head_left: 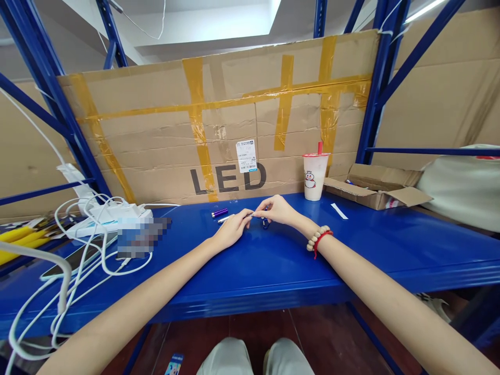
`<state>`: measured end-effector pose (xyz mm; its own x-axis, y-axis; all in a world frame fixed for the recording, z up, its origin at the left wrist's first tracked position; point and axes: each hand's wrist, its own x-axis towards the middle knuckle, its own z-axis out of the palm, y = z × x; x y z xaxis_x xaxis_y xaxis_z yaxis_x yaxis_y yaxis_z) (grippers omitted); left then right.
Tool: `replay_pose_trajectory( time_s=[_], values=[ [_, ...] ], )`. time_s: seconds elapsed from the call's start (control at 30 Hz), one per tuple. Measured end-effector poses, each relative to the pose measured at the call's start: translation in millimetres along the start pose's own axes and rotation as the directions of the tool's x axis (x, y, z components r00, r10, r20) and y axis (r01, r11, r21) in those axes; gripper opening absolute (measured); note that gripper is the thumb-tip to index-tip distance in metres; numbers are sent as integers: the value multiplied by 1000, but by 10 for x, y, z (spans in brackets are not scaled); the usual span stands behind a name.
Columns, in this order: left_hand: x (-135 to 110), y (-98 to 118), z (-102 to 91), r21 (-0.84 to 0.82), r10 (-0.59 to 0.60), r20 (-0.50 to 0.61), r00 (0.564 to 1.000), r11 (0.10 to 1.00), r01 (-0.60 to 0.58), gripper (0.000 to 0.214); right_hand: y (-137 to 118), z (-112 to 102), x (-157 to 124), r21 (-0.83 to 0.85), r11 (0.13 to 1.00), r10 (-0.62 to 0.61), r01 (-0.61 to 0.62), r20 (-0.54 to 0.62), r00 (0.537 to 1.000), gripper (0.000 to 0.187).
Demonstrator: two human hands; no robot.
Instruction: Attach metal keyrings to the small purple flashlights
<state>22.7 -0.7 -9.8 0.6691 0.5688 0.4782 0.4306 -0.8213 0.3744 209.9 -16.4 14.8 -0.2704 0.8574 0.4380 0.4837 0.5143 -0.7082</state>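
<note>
My left hand [233, 227] rests on the blue shelf, its fingers closed round a slim silver pen-like piece [225, 219] whose end sticks out to the left. My right hand [276, 209] is raised just beside it, thumb and fingertips pinched together at the left fingertips; what they pinch is too small to make out. Just behind the left hand lies a short purple tube [219, 213] with a silvery end. Below the right hand's fingers sits a small dark blue piece [265, 223], partly hidden.
A lidded drink cup [314, 177] with a red straw stands at the back right, beside an open cardboard box [375, 197] and a white paper strip [339, 211]. White cables and a power strip [117, 213] crowd the left. A large cardboard sheet [156, 146] walls the back.
</note>
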Motion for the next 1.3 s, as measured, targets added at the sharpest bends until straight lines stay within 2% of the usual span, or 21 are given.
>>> replay_pose_trajectory(
  time_s=[0.53,0.67,0.8,1.13,1.3],
  values=[
    [-7,29,-6,2,-38,54,998,999,38,24,48,6,26,51,999,1,-1,13,1000,38],
    [-20,48,-3,-4,-18,59,998,1000,19,20,91,-20,27,70,998,2,-7,62,998,35],
    [-33,70,-5,3,-10,79,997,1000,10,14,137,-22,15,66,995,63,-71,120,991,35],
    [-29,32,4,-18,-19,20,1000,1000,19,13,19,-14,-35,74,994,70,-79,118,991,41],
    [-35,51,3,-8,-17,-25,1000,1000,17,14,-23,-16,-27,95,987,121,-131,105,987,41]
  ],
)
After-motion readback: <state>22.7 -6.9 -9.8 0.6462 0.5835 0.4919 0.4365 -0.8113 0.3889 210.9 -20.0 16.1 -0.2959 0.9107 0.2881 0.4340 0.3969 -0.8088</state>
